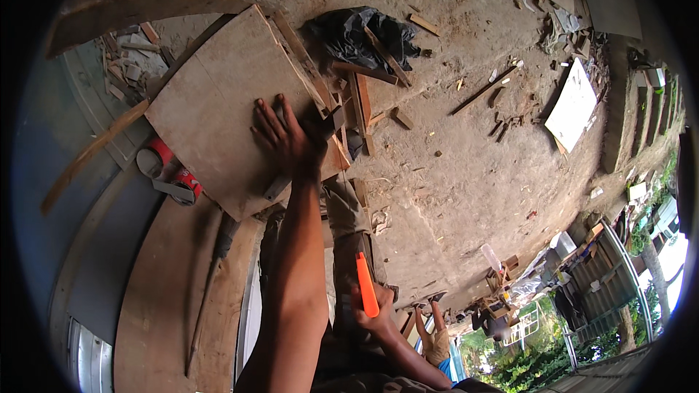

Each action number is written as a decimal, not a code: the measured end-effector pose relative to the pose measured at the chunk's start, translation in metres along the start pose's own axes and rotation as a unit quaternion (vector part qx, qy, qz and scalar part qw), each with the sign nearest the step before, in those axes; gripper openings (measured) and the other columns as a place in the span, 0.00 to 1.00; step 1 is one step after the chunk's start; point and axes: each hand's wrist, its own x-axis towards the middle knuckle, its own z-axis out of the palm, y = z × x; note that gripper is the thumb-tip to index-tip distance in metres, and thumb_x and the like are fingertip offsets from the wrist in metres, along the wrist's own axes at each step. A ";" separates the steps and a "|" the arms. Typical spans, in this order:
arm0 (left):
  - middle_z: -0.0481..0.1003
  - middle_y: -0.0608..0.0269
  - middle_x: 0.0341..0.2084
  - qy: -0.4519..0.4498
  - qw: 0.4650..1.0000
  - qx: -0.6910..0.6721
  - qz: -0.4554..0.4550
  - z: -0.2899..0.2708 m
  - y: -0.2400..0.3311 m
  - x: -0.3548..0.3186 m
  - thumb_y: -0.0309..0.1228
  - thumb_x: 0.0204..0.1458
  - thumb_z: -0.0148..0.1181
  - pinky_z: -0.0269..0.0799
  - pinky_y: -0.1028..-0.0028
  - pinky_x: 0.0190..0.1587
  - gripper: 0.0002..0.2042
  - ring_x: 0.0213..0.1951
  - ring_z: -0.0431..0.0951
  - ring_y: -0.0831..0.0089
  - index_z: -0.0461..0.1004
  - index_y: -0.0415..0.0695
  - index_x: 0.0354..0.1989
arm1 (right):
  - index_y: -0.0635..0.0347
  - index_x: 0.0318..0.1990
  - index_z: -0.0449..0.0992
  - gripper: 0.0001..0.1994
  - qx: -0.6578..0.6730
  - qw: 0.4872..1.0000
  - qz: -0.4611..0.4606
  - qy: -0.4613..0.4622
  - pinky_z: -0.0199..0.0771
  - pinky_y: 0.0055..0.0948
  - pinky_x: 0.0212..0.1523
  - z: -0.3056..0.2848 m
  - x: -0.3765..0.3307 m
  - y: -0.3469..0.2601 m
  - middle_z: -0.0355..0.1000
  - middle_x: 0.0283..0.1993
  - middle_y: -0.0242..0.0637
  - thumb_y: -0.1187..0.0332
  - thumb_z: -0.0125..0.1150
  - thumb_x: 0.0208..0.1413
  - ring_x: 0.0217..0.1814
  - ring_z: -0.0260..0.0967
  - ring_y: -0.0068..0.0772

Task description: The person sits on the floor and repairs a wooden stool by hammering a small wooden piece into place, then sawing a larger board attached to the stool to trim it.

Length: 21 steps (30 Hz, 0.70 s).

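My left hand lies with fingers apart on a square plywood panel. A dark narrow strip sticks out past the panel's right edge, beside this hand. Whether my thumb grips the strip is hidden. Lower down, close to my body, my right hand is closed around a tool with a bright orange handle. The rest of that tool cannot be made out, so its kind is unclear.
Beyond the panel lies a black plastic bag with wood strips across it. A white sheet and offcuts litter the dirt floor. Red-and-white cylinders stand left of the panel, above long boards. Another person is at lower right.
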 end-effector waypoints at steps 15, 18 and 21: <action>0.43 0.43 0.71 -0.005 0.999 0.036 0.009 -0.002 -0.004 -0.003 0.47 0.56 0.47 0.36 0.46 0.70 0.33 0.73 0.42 0.50 0.53 0.46 0.70 | 0.64 0.27 0.74 0.03 0.046 0.999 -0.006 0.015 0.75 0.33 0.29 0.011 0.035 -0.010 0.72 0.24 0.44 0.75 0.62 0.46 0.23 0.76 0.41; 0.43 0.44 0.71 -0.018 0.999 0.044 0.003 -0.004 -0.002 -0.006 0.46 0.57 0.46 0.35 0.48 0.71 0.32 0.73 0.41 0.51 0.52 0.47 0.70 | 0.65 0.27 0.73 0.03 0.049 0.998 0.024 0.015 0.74 0.31 0.29 0.002 0.054 -0.032 0.71 0.22 0.44 0.75 0.61 0.46 0.24 0.76 0.39; 0.43 0.44 0.71 0.000 0.999 0.037 0.027 0.001 -0.004 -0.004 0.46 0.58 0.45 0.37 0.46 0.70 0.32 0.73 0.42 0.51 0.53 0.47 0.69 | 0.67 0.23 0.68 0.09 0.080 0.993 -0.046 0.074 0.61 0.28 0.20 0.020 0.139 -0.047 0.62 0.15 0.39 0.73 0.58 0.53 0.17 0.57 0.22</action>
